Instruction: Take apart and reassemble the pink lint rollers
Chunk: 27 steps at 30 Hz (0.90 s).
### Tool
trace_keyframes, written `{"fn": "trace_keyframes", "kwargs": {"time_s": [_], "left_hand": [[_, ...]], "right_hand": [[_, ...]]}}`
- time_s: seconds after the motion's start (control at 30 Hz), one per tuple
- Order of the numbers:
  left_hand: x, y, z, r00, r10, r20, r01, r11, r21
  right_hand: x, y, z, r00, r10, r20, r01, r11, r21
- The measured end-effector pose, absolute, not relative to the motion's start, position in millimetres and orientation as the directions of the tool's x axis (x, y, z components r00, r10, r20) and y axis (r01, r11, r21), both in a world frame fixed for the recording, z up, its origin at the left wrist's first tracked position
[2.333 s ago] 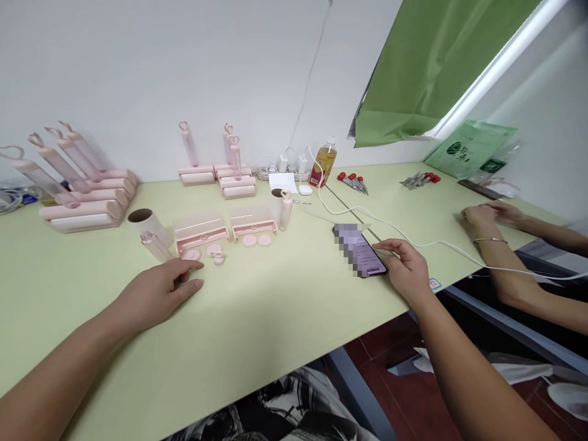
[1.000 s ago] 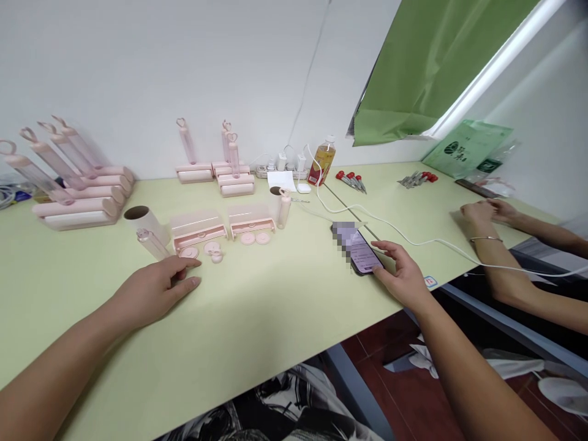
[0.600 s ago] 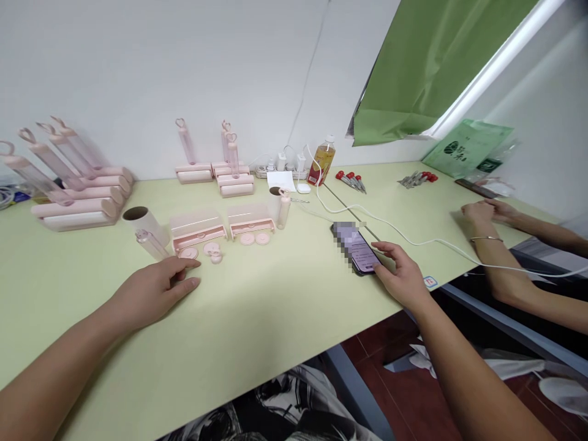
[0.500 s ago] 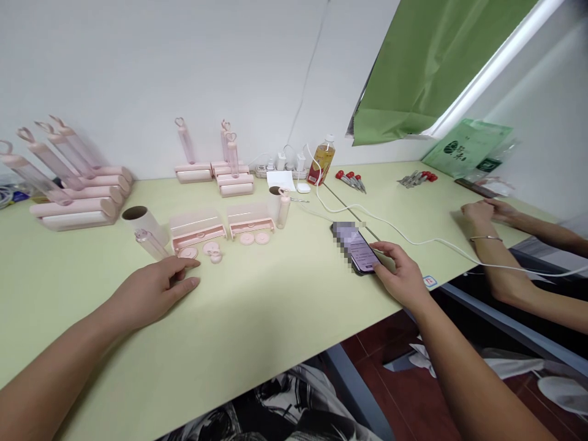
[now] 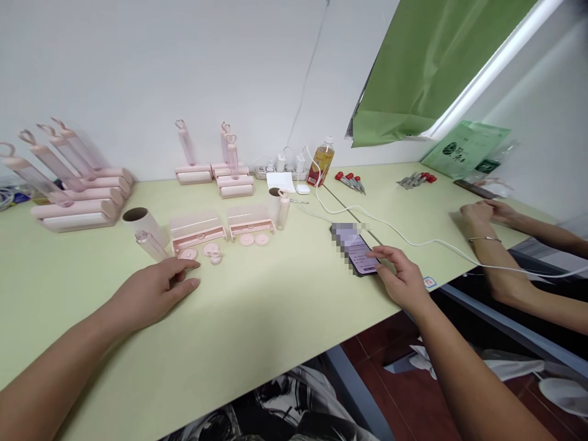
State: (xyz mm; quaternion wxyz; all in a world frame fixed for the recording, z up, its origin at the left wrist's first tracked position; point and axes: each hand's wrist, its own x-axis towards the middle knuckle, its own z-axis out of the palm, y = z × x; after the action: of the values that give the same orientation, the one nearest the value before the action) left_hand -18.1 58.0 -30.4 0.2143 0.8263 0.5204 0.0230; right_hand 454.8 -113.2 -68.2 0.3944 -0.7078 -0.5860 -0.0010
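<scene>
My left hand (image 5: 149,293) lies on the pale green table (image 5: 257,318) with its fingers loosely curled, holding nothing, just in front of a clear pink handle (image 5: 149,244) and small pink discs (image 5: 211,250). My right hand (image 5: 399,275) rests at the right edge of a lit phone (image 5: 354,248), with the thumb and forefinger stretched over its screen. A white cable (image 5: 413,240) runs from the phone across the table. Behind the discs sit two pink roller covers (image 5: 197,226) and a paper roll (image 5: 140,222).
Finished pink lint rollers (image 5: 78,196) are stacked at the far left, and more rollers (image 5: 229,174) stand by the wall. A drink bottle (image 5: 322,162), a power strip (image 5: 285,166) and red-handled tools (image 5: 351,181) stand behind. Another person's arms (image 5: 505,245) rest at the right.
The phone and my right hand have shifted slightly left and away, with the fingers now reaching over the screen. My left hand has not moved.
</scene>
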Motion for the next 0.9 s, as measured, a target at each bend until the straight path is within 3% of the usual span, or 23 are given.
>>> {"fn": "trace_keyframes", "kwargs": {"time_s": [0.43,0.9], "left_hand": [[-20.3,58.9,-33.2,0.458,0.871,-0.18,0.85,-0.369,0.377],[-20.6,60.1,-34.7,0.462,0.871,-0.165,0.845,-0.376,0.38]], "right_hand": [[459.5,-113.0,-71.4,0.236,0.839,0.49,0.88,0.029,-0.475],[441.2,-106.2,-60.5,-0.07,0.89,0.451,0.905,0.247,-0.348]]}}
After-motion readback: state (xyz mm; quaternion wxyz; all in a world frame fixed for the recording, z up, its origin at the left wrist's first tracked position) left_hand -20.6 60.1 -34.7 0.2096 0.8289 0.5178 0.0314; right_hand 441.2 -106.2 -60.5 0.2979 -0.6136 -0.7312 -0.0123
